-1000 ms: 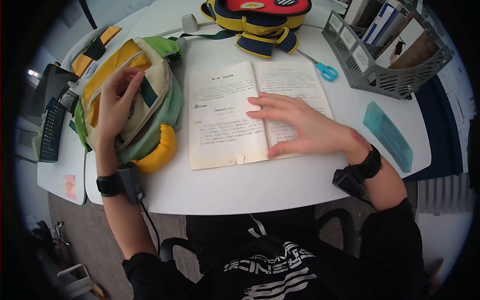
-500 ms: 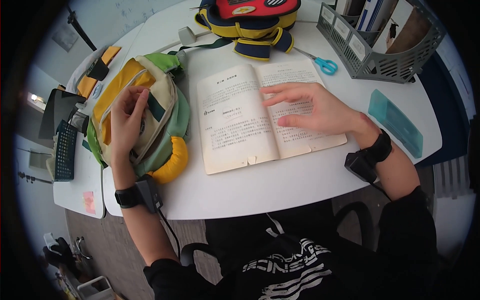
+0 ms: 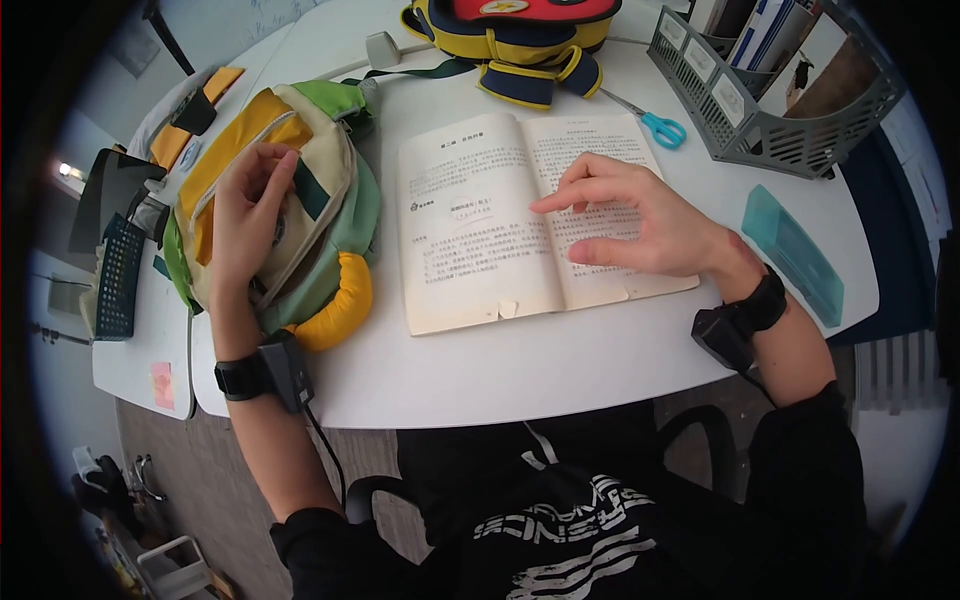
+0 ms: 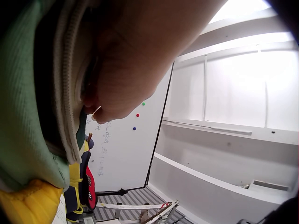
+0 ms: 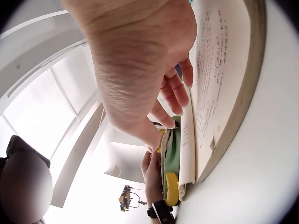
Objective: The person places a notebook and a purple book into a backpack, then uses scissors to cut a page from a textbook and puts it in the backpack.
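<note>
In the head view my left hand (image 3: 250, 215) is over the green, cream and yellow backpack (image 3: 345, 215), fingers curled and thumb close to the forefinger. The left wrist view has these fingers right at the bag's zipper (image 4: 67, 88); I cannot tell whether they pinch anything. My right hand (image 3: 650, 220) hovers over the right page of an open book (image 3: 480, 255), palm facing left. Its fingers are loosely bent, the thumb apart from them, with nothing between. Printed text covers both pages, and the lower page edge shows a small torn flap.
Blue-handled scissors (image 3: 663, 130) lie behind the book. To the right are a teal pencil case (image 3: 795, 255) and a grey file holder (image 3: 760, 130). At the back sits a red, navy and yellow bag (image 3: 520, 50). A dark basket (image 3: 115, 280) stands far left.
My right hand has lifted from low over the book's middle and shifted right, its fingers bending more. The left hand stays at the backpack. The head view has tilted slightly.
</note>
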Motion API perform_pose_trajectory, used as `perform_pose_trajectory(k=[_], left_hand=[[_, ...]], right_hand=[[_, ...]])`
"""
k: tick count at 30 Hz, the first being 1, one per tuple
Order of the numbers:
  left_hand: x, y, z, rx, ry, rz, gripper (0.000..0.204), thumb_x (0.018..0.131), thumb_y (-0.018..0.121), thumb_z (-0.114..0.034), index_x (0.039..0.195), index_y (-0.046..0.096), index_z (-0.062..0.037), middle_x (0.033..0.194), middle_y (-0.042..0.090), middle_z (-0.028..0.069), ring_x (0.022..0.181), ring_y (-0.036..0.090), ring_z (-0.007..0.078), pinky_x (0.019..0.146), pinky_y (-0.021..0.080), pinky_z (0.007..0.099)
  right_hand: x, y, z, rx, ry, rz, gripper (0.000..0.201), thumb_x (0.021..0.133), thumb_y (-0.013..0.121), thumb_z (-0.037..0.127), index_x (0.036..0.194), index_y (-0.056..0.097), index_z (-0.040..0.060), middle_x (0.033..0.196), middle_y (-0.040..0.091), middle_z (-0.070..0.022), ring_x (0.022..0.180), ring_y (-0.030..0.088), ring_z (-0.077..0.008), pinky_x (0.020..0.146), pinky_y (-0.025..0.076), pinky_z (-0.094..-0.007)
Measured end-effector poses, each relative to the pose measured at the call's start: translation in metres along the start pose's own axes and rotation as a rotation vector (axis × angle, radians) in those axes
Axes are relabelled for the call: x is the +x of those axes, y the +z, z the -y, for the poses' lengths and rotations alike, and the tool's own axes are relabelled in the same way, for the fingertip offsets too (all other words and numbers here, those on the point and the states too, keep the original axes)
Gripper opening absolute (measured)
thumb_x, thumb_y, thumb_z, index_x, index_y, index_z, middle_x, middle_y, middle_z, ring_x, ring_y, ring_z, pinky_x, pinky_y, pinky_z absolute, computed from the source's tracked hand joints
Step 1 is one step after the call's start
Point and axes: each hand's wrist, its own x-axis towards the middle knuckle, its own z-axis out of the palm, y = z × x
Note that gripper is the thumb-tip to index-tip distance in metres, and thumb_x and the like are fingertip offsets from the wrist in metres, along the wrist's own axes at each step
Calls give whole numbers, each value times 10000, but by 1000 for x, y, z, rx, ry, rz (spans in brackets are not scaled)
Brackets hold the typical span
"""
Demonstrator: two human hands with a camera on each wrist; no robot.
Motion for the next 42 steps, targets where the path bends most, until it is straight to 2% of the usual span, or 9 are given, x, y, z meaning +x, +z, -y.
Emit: perform_pose_trajectory(k=[7, 13, 20, 25, 34, 36, 37, 39, 42], left_hand=[[1, 0, 1, 28, 37, -21, 159, 999, 626, -151, 1084, 629, -18, 818, 593, -31, 692, 514, 13, 596, 400, 185], [2, -8, -13, -175, 185, -361, 155, 1013, 614, -141, 1071, 649, -2, 803, 599, -2, 587, 477, 12, 493, 352, 168], [-49, -18, -142, -166, 589, -577, 230, 1002, 634, -225, 1060, 660, -4, 791, 606, 46, 595, 502, 55, 496, 373, 199], [-96, -30, -228, -216, 1019, 118, 450, 1093, 324, -404, 1524, 384, -292, 965, 578, -11, 508, 502, 151, 556, 374, 294], [-113, -23, -229, -266, 1205, 62, 483, 1070, 327, -497, 1465, 435, -242, 1051, 637, -39, 567, 565, 111, 580, 436, 209], [-120, -26, -229, -262, 1246, 63, 499, 1064, 328, -521, 1450, 448, -229, 1072, 652, -46, 582, 581, 101, 586, 451, 187], [-128, -26, -225, -262, 1242, 62, 499, 1064, 328, -521, 1450, 448, -229, 1072, 652, -46, 582, 581, 101, 586, 451, 187], [-143, -24, -216, -333, 1115, -154, 496, 1062, 349, -525, 1474, 441, -266, 971, 640, -66, 561, 539, 53, 564, 409, 177], [-149, -23, -215, -335, 1109, -160, 464, 1062, 349, -526, 1427, 463, -264, 947, 630, -74, 554, 524, 50, 560, 394, 184]], right_hand=[[-2, 3, -3, -120, 25, 55, 502, 868, 770, 349, 1287, 671, 91, 999, 565, -76, 961, 566, -204, 855, 475, -327], [-3, 5, -6, -203, 2, 57, 516, 870, 752, 410, 1287, 676, 115, 972, 566, -95, 946, 569, -228, 847, 473, -339], [-2, 2, -6, -128, 72, 124, 510, 875, 748, 330, 1343, 649, 153, 1012, 539, -67, 989, 517, -224, 916, 416, -343], [-2, 3, -11, -155, 22, 89, 502, 879, 743, 388, 1303, 669, 129, 976, 583, -111, 934, 610, -241, 821, 497, -343], [-1, 0, -8, -153, 35, 106, 522, 879, 744, 381, 1339, 648, 155, 978, 573, -114, 936, 604, -240, 824, 494, -348], [-2, 1, -6, -121, 81, 138, 533, 876, 744, 303, 1375, 622, 162, 944, 504, -56, 898, 513, -196, 839, 438, -327], [-2, 1, -6, -119, 81, 141, 533, 876, 744, 303, 1375, 622, 162, 944, 504, -56, 898, 513, -196, 839, 438, -327], [-2, 0, -6, -125, 52, 127, 536, 872, 746, 302, 1375, 622, 167, 932, 505, -57, 891, 514, -199, 835, 438, -325], [-3, 0, -8, -100, 33, 124, 535, 873, 745, 300, 1377, 621, 170, 932, 504, -57, 899, 513, -199, 836, 437, -323]])
